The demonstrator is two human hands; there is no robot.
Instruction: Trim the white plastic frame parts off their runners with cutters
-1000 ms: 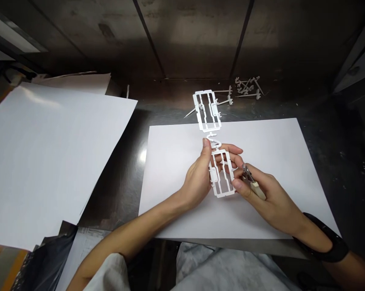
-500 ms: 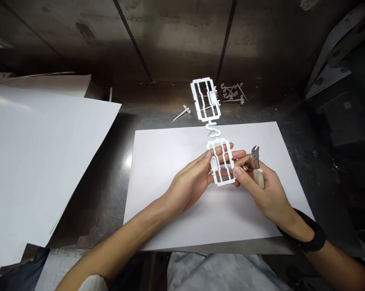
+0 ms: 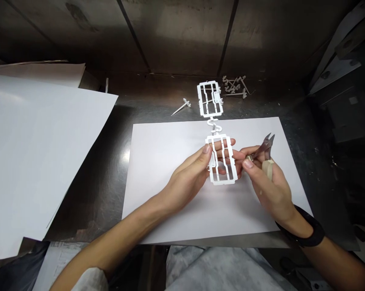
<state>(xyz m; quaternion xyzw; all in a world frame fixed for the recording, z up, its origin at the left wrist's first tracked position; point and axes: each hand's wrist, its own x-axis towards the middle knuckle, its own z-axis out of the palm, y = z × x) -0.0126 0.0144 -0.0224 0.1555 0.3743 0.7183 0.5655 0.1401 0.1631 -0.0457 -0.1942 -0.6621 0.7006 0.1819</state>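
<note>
My left hand (image 3: 187, 180) pinches a white plastic frame part (image 3: 232, 159) by its left side, thumb in front and fingers behind. An S-shaped plastic link (image 3: 215, 126) joins it to a second, similar frame (image 3: 200, 101) farther off. In my right hand (image 3: 269, 190) is a pair of nippers (image 3: 266, 146), jaws up and parted, one cream handle (image 3: 268, 168) showing against the palm. The right thumb and fingertips are close to the near frame's right edge; I cannot tell whether a fingertip touches it behind.
White paper (image 3: 158, 161) lies under my hands on a dark metal table (image 3: 103, 161). Several sprue pieces (image 3: 234, 85) are heaped at the back, with a single sprue piece (image 3: 181, 106) left of them. Large white sheets (image 3: 49, 133) cover the left side. A metal wall (image 3: 182, 36) stands behind.
My right thumb has come off the near frame's edge and shifted right with the nippers, whose jaws now show wider apart. The joined frames have turned slightly in my left hand.
</note>
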